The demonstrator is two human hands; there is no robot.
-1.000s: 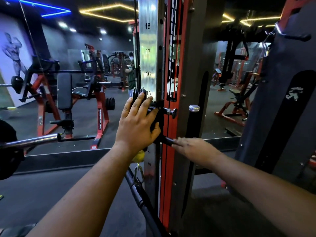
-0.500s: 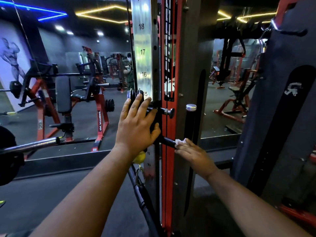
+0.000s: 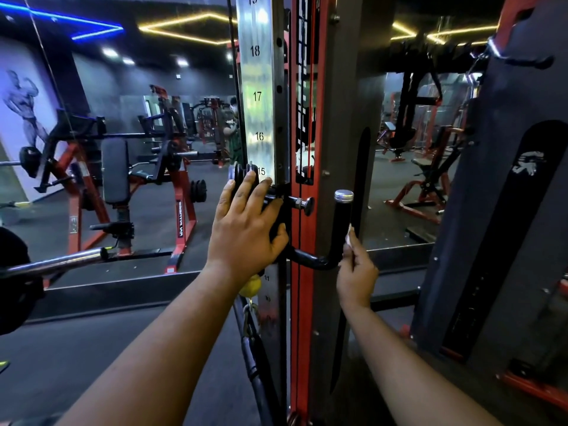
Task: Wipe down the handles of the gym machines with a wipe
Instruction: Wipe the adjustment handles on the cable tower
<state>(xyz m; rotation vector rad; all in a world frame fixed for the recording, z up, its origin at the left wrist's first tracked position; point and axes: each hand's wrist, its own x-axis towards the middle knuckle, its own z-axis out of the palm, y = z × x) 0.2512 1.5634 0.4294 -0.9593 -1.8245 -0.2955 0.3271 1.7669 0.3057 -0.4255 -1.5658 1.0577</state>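
Observation:
A black L-shaped handle (image 3: 340,222) with a silver end cap sticks out from the sliding carriage of a cable machine and bends upward. My right hand (image 3: 356,270) pinches a small white wipe (image 3: 349,238) against the right side of the handle's upright part. My left hand (image 3: 246,229) lies over the black carriage (image 3: 278,207) on the numbered silver column, fingers spread upward and thumb hooked near the handle's base. A pop pin (image 3: 302,205) juts out just above the handle.
The red and grey upright (image 3: 302,302) of the machine stands straight ahead, a dark panel (image 3: 504,210) at the right. A black cable with a yellow ball (image 3: 250,285) hangs below the carriage. A chrome barbell (image 3: 52,264) reaches in from the left. Mirrors behind show other machines.
My right hand has slid with the wipe from the handle's horizontal base, round the bend, up onto the upright part. The left hand has stayed on the carriage.

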